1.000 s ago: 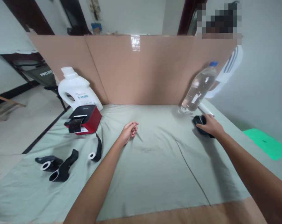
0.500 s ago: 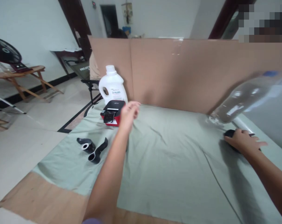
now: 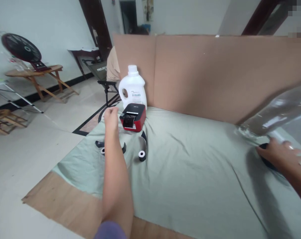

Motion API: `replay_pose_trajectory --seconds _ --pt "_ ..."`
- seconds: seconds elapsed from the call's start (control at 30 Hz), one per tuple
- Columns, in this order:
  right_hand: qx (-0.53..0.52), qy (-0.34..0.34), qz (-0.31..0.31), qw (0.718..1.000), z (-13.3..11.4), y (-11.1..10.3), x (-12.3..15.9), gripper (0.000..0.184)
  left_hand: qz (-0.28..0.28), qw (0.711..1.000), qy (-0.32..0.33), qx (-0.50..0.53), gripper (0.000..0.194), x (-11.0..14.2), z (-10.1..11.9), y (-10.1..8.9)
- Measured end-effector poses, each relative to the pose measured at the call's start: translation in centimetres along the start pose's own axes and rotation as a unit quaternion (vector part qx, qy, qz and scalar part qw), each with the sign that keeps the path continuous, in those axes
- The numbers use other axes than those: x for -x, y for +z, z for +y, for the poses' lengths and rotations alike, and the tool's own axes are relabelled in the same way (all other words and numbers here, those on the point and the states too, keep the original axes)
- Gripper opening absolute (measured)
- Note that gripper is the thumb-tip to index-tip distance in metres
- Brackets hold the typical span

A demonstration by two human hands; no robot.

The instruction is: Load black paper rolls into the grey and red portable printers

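Note:
My left hand (image 3: pixel 111 118) is closed just left of a red and black label printer (image 3: pixel 133 117); whatever its fingers hold, if anything, is hidden. Black label tape curls out of the printer's front. A small black roll with a white core (image 3: pixel 142 155) stands in front, its strip curling up behind it. Other dark rolls (image 3: pixel 102 151) are partly covered by my left forearm. At the right, my right hand (image 3: pixel 281 154) lies with fingers spread over a dark rounded object (image 3: pixel 267 158), too hidden to name.
A white jug (image 3: pixel 133 86) stands behind the printer, before an upright cardboard panel (image 3: pixel 190 73). A clear plastic bottle (image 3: pixel 277 111) leans at the right. Pale green cloth (image 3: pixel 190 186) covers the wooden table, whose bare edge (image 3: pixel 66 199) shows in front. A person sits behind the panel.
My left hand has moved from the printer's right side to its left. The roll in front of the printer has come into view from behind my arm. My view has swung slightly left.

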State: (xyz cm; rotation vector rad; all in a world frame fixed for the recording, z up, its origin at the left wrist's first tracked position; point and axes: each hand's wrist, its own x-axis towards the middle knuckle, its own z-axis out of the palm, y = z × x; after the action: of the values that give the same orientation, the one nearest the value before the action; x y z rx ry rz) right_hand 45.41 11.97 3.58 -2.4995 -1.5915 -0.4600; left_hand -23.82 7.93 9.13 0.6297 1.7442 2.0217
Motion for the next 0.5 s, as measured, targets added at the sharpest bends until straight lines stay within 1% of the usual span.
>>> replay_pose_trajectory --seconds 0.03,0.07,0.1,0.13,0.17,0.2,0.23,0.3,0.33,0.4,0.43,0.47,0.5 --pt "-0.009 -0.028 -0.001 1.000 -1.8 -0.5 0.8 0.065 -0.022 0.998 -0.009 -0.053 0.013 -0.3 -0.9 0.7" --pt "-0.027 -0.093 0.004 0.995 -4.0 -1.1 1.6 0.064 -0.042 0.996 -0.020 -0.082 0.018 -0.6 -1.7 1.2" --pt "-0.062 -0.160 0.011 0.985 -6.5 -1.5 2.6 0.064 -0.052 0.994 -0.033 -0.094 0.022 -0.8 -2.4 1.6" --pt "-0.114 -0.210 0.006 0.971 -9.2 -2.0 3.6 0.062 -0.053 0.993 -0.045 -0.095 0.024 -1.0 -3.1 1.9" --pt "-0.174 -0.244 -0.004 0.954 -12.3 -2.4 4.7 0.060 -0.048 0.993 -0.054 -0.091 0.026 -1.1 -3.6 2.0" --pt "-0.245 -0.274 -0.020 0.930 -15.5 -2.9 6.0 0.058 -0.041 0.994 -0.063 -0.085 0.026 -1.3 -4.1 2.1" --pt "-0.315 -0.301 -0.047 0.899 -19.0 -3.4 7.5 0.055 -0.035 0.994 -0.070 -0.081 0.025 -1.3 -4.6 2.1" --pt "-0.426 -0.342 -0.107 0.830 -26.1 -4.7 10.9 0.050 -0.033 0.994 -0.077 -0.074 0.022 -1.4 -5.3 2.0" --pt "-0.466 -0.357 -0.138 0.798 -29.7 -5.5 12.7 0.050 -0.035 0.994 -0.076 -0.071 0.020 -1.4 -5.7 2.0" --pt "-0.519 -0.380 -0.184 0.743 -36.2 -7.4 16.0 0.054 -0.035 0.995 -0.071 -0.069 0.018 -1.3 -6.3 1.9" --pt "-0.532 -0.392 -0.202 0.723 -39.1 -8.2 17.4 0.056 -0.032 0.995 -0.066 -0.068 0.019 -1.2 -6.6 1.9" --pt "-0.535 -0.406 -0.222 0.706 -41.7 -8.9 18.5 0.058 -0.028 0.996 -0.060 -0.067 0.022 -1.2 -6.8 1.9" --pt "-0.533 -0.416 -0.241 0.696 -44.0 -9.4 19.3 0.059 -0.024 0.996 -0.053 -0.067 0.024 -1.2 -7.1 1.9"
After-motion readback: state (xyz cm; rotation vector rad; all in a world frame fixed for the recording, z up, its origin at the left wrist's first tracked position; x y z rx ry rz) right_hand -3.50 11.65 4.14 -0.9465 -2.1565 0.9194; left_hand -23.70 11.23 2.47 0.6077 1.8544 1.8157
